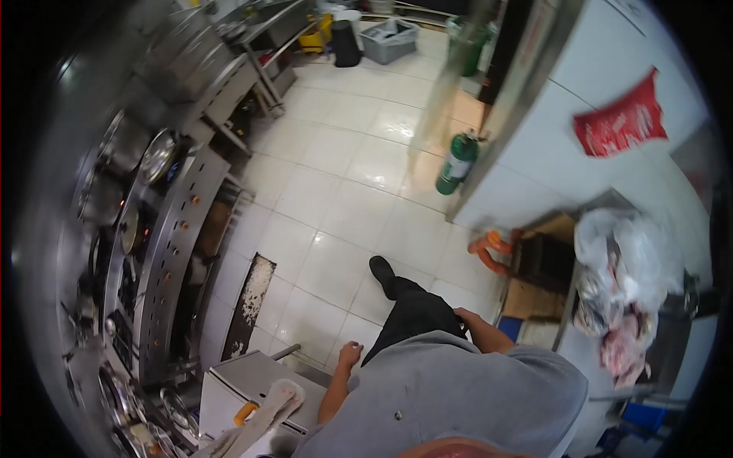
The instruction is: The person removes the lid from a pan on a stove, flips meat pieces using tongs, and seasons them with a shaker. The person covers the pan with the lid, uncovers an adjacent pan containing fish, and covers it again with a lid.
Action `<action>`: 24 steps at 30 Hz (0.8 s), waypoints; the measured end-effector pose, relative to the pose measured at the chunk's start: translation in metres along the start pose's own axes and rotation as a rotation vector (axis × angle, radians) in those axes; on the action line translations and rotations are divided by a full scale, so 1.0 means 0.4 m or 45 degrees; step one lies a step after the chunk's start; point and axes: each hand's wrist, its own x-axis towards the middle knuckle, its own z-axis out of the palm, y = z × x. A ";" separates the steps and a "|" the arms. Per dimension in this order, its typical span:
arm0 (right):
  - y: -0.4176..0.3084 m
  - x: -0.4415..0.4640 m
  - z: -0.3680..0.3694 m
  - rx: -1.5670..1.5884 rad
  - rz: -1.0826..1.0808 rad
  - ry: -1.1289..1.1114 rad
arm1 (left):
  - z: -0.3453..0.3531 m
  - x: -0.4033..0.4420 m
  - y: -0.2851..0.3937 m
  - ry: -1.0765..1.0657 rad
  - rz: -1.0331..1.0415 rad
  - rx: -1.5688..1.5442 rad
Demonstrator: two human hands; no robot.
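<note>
My left hand [350,355] hangs beside my hip, above the tiled floor. Its fingers are curled and small in view; whether they hold anything is too small to tell. On the other side, my right hand [463,315] is by my dark trousers [408,317], largely hidden by my body and forearm. Nearest to the left hand is a steel cabinet [248,374] with a cloth [282,401] and an orange-handled tool [245,414] on top. To the right, raw meat [624,347] and plastic bags [630,248] lie on a steel table [569,355].
A stove [172,267] with pots runs along the left. Ahead on the white tiled floor [336,198] are a green extinguisher [457,163] by the doorway and a grey bin [389,44] at the back. A dark floor grate [250,305] lies near the stove.
</note>
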 end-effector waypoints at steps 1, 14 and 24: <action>-0.053 0.051 -0.004 -0.043 -0.006 -0.020 | -0.011 -0.016 0.014 -0.011 -0.035 0.043; -1.049 0.250 0.179 -1.855 -0.892 0.281 | -0.279 0.134 -0.037 0.443 -0.221 -0.678; -1.415 0.283 0.622 -1.976 -1.158 -0.029 | -0.206 0.203 -0.006 0.658 -0.702 -1.354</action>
